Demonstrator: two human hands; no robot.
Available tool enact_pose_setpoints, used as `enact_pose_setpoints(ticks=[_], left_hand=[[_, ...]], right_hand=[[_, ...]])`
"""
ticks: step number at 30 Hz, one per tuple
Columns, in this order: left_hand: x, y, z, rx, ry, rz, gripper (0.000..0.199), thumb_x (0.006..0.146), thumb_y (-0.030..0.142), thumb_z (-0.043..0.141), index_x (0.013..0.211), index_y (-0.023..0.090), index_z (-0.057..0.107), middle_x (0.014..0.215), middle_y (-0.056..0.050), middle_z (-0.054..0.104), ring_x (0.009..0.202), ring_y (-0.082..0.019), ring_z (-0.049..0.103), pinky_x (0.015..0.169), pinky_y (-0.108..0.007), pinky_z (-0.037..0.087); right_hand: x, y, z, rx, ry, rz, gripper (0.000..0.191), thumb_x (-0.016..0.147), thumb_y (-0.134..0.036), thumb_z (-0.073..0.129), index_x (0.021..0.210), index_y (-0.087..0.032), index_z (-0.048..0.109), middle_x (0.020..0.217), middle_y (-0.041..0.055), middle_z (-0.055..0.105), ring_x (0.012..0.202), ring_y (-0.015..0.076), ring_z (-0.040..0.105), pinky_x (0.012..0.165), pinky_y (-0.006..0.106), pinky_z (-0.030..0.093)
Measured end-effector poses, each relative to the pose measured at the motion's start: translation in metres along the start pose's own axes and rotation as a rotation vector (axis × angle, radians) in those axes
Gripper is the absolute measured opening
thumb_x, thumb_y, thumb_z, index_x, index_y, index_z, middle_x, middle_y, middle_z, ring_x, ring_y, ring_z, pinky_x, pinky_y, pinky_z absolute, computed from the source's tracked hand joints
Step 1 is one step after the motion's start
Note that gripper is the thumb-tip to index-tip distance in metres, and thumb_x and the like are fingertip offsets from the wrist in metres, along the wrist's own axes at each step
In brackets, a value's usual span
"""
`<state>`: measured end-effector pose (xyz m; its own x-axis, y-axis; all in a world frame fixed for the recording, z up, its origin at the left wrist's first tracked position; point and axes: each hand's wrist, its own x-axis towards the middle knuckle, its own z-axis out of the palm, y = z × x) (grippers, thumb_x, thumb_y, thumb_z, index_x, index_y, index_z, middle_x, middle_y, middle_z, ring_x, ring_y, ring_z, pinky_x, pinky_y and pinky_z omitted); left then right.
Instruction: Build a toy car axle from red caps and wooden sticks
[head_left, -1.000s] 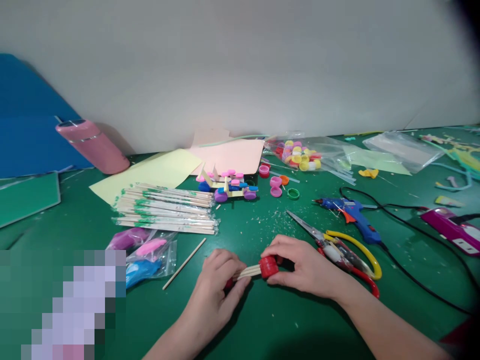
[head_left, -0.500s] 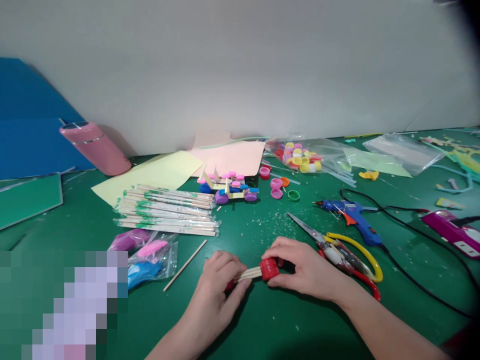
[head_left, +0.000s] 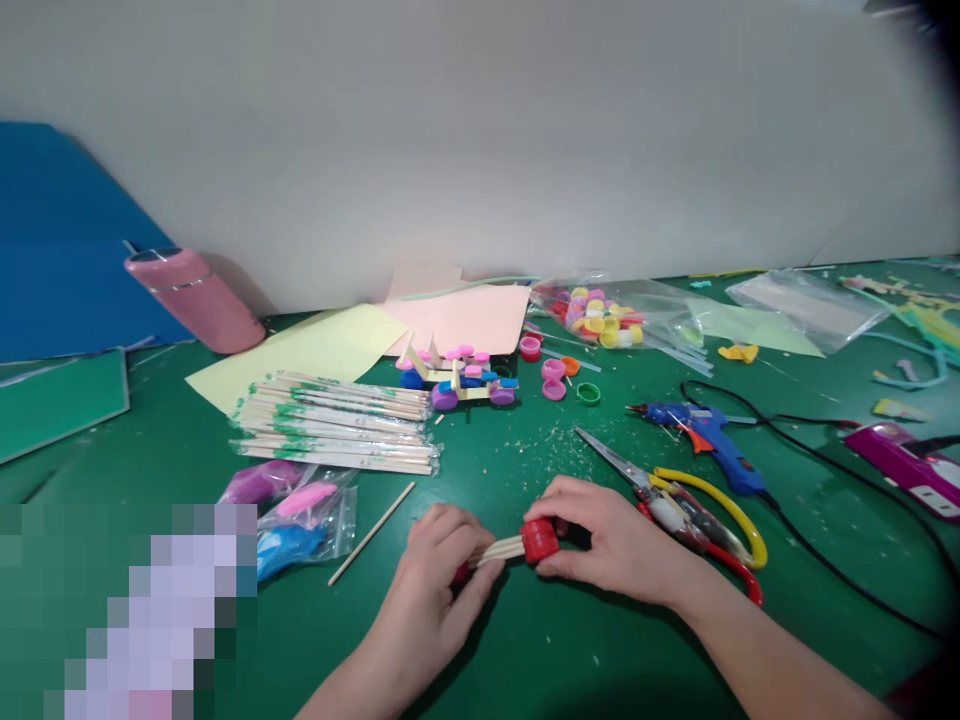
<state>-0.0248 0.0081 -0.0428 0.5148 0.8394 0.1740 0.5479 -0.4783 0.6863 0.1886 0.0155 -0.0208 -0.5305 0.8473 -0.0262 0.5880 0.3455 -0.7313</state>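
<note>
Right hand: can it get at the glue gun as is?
Probably not as is: the right hand holds the red caps. Once free, likely yes, reaching over the scissors towards the glue gun.

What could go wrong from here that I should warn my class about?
The right hand works close beside the scissors, so a knock or scratch is possible. The glue gun lies uncovered behind them; its tip may be hot, though the view cannot show that. The red caps might twist or slip on the wooden sticks if gripped unevenly.
</note>
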Motion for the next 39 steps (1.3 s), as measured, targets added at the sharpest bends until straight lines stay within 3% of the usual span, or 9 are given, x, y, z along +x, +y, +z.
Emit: enact_pose_setpoints(ticks=[39], left_hand=[[-0.0019,0.0002,0.0002,-0.008,-0.008,-0.009,0.010,0.084,0.020,0.047,0.080,0.019,0.056,0.078,-0.005,0.057,0.076,-0.019,0.050,0.068,-0.033,0.040]], right_hand=[[-0.0009,0.0005,0.0009,-0.003,-0.002,0.011,0.024,0.075,-0.030,0.066,0.097,-0.023,0.060,0.088,-0.0002,0.056,0.079,0.0151,0.053,0.071,0.025,0.040]])
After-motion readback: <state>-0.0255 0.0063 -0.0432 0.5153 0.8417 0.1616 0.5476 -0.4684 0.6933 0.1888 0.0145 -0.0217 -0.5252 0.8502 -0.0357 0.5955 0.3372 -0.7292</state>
